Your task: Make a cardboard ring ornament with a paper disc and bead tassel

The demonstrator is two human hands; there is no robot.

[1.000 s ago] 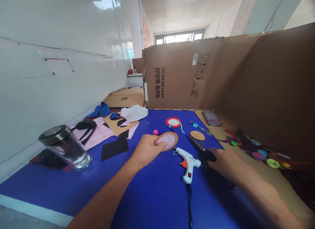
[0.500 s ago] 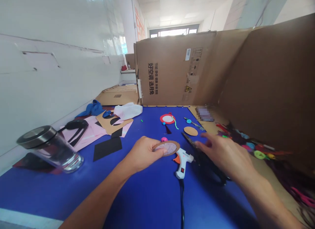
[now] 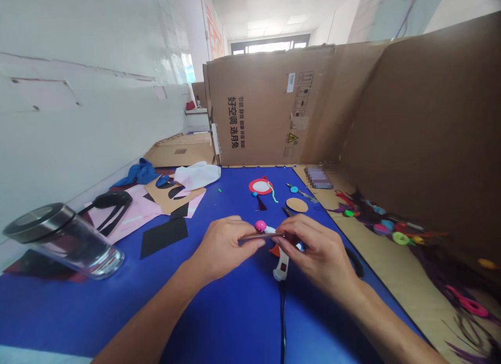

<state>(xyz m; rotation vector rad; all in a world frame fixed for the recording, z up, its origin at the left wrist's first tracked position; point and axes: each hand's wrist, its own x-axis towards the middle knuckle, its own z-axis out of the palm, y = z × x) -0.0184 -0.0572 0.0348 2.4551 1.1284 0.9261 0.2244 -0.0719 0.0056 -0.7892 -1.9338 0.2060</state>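
Note:
My left hand (image 3: 224,244) pinches the left edge of a round cardboard disc (image 3: 256,236), seen almost edge-on. My right hand (image 3: 319,249) has its thumb and fingers closed on the disc's right edge. A pink ball (image 3: 260,226) shows just behind the disc; I cannot tell whether it touches it. Below the hands lies a white glue gun (image 3: 281,270) with an orange trigger, its upper part mostly hidden by the disc and right hand. Dark scissors (image 3: 355,262) rest on the table, largely covered by my right hand.
Farther back lie a red-rimmed disc (image 3: 260,186), a tan cardboard oval (image 3: 296,204) and a compass-like tool (image 3: 307,194). A glass bottle (image 3: 94,249) and black card (image 3: 164,237) are at left. Craft bits (image 3: 401,238) line the right. A large cardboard box (image 3: 266,113) walls the back.
My right hand has left the scissors and moved left onto the disc. The disc has tilted from showing its pale face to nearly edge-on. The view has shifted slightly right.

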